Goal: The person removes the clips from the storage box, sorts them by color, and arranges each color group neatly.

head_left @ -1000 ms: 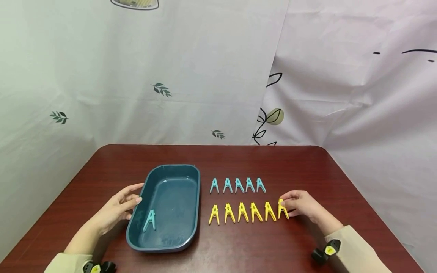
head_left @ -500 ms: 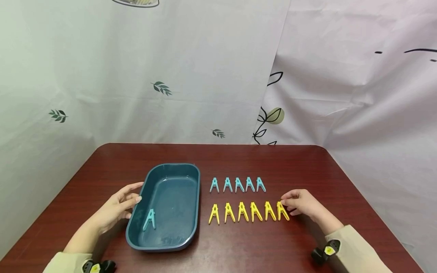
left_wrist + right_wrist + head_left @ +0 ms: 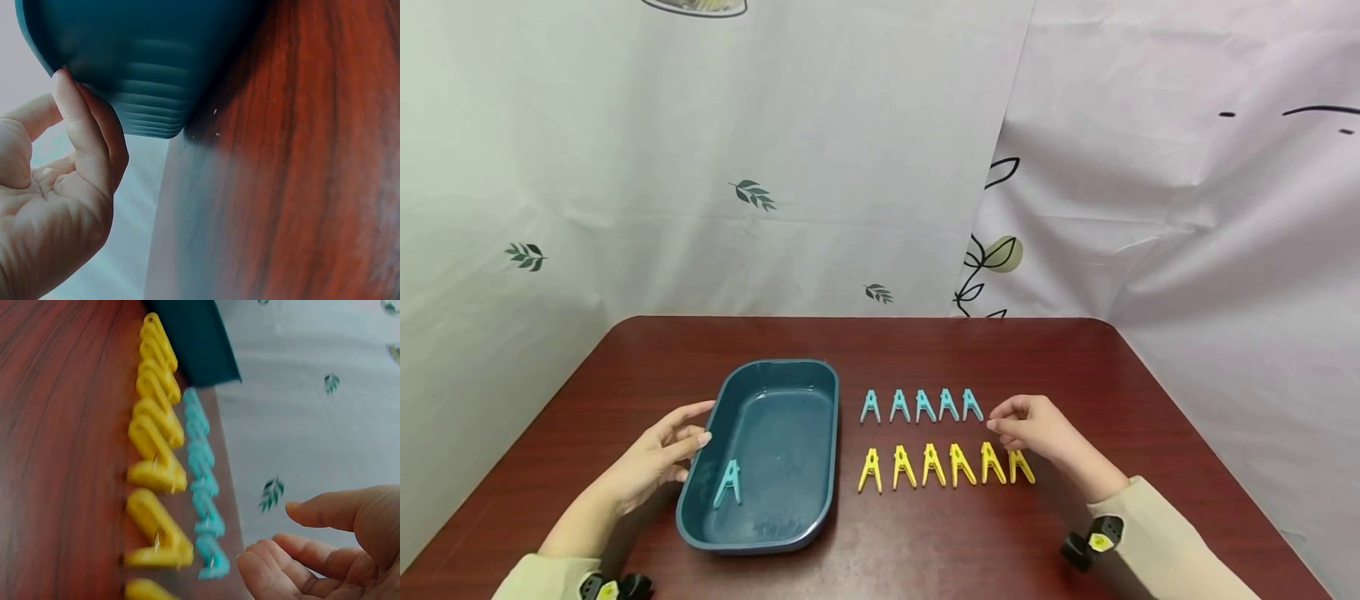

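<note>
My left hand [image 3: 658,454] holds the left rim of a dark teal tray [image 3: 832,467], thumb at the rim and fingers along the outer wall. One light-blue clothespin [image 3: 728,483] lies inside the tray. To the tray's right, several light-blue clothespins [image 3: 925,406] stand in a row, with a row of yellow clothespins [image 3: 931,467] nearer me. My right hand [image 3: 1033,429] hovers just past the right end of the blue row, its wrist side overlapping the top of the rightmost yellow clothespin [image 3: 1019,469]. In the right wrist view its thumb [image 3: 325,509] is apart from the fingers, with nothing between.
Everything stands on a dark red wooden table [image 3: 970,542]. A pale cloth with leaf prints [image 3: 880,167] hangs behind its back edge. Each wrist wears a black strap with a small camera [image 3: 1078,550].
My right hand has let go of the rightmost yellow clothespin and moved up and left toward the end of the blue row. That clothespin now sits in line. The left hand and tray stay put.
</note>
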A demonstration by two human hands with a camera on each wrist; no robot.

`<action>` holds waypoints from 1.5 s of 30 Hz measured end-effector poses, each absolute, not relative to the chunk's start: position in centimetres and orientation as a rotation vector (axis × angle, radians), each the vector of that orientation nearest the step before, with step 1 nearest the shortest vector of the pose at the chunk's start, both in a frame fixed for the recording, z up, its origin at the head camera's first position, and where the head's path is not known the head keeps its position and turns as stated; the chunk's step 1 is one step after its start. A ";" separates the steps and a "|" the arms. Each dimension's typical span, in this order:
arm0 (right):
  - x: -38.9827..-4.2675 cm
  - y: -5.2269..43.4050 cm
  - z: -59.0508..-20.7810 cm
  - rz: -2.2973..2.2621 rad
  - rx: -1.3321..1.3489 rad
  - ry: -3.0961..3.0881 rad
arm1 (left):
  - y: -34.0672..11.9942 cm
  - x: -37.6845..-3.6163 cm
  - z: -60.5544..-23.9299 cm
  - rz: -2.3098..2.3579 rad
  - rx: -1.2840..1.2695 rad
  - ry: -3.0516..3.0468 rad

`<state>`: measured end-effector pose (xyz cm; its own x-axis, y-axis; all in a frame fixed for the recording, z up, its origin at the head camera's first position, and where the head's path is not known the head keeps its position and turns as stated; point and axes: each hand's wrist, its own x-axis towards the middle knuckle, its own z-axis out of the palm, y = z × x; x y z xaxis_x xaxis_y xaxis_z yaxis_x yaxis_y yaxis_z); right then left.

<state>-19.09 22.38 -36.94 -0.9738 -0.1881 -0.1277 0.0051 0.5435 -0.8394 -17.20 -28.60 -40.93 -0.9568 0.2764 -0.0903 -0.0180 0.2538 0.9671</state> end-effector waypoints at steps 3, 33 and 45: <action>-19.1 21.1 -36.2 -1.424 -0.188 2.579 | -28.6 -17.2 -41.0 1.769 0.242 2.279; -18.7 5.3 -34.6 -1.536 -0.591 2.321 | -28.5 -17.3 -40.7 1.763 0.228 2.254; -19.1 0.6 -34.9 -1.472 -0.587 2.280 | -28.7 -17.3 -40.8 1.798 0.262 2.217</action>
